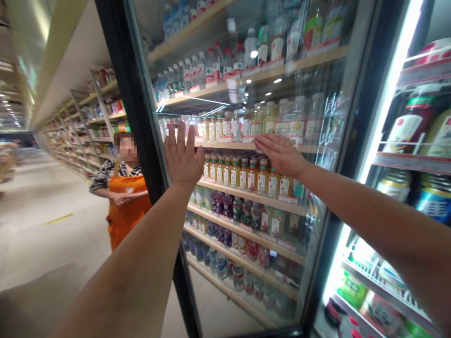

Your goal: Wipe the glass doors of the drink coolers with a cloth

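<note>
A tall glass cooler door [243,263] with a black frame stands swung open in front of me. Near the frame's left side, my left hand [183,157] lies flat against the glass, its fingers spread and nothing in it. Farther right on the same pane, my right hand [282,152] presses on the glass with its fingers close together. Something small and pale shows by its fingertips, but I cannot make out what it is. Behind the hands, rows of bottled drinks [252,173] on wooden shelves show in the glass.
A person [127,197] in an orange apron stands to the left of the door, hands together. The lit cooler interior [398,159] at right holds bottles and packs on racks. Long store shelves [84,112] line the aisle, with a pale floor [38,197] beside them.
</note>
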